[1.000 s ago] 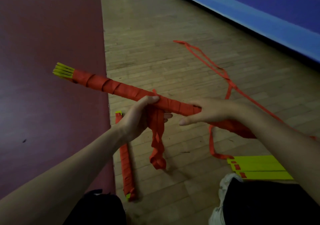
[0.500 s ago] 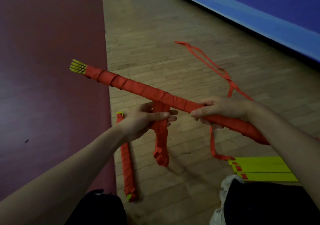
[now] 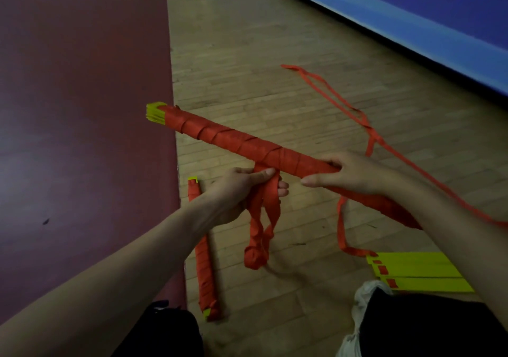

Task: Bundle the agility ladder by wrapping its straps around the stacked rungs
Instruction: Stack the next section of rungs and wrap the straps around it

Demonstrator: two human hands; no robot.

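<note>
Above the floor (image 3: 247, 54), left hand (image 3: 239, 189) pinches the strap (image 3: 264, 219); right hand (image 3: 354, 175) grips the bundle (image 3: 225, 136), end hidden

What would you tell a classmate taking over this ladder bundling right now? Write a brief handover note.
Left hand pinches the hanging strap loop under the held bundle. Right hand grips that bundle, mostly wrapped.
Done: a second bundle lies wrapped on the floor.
Left: secure the loop; then probably the yellow rungs and trailing strap on the floor.
</note>
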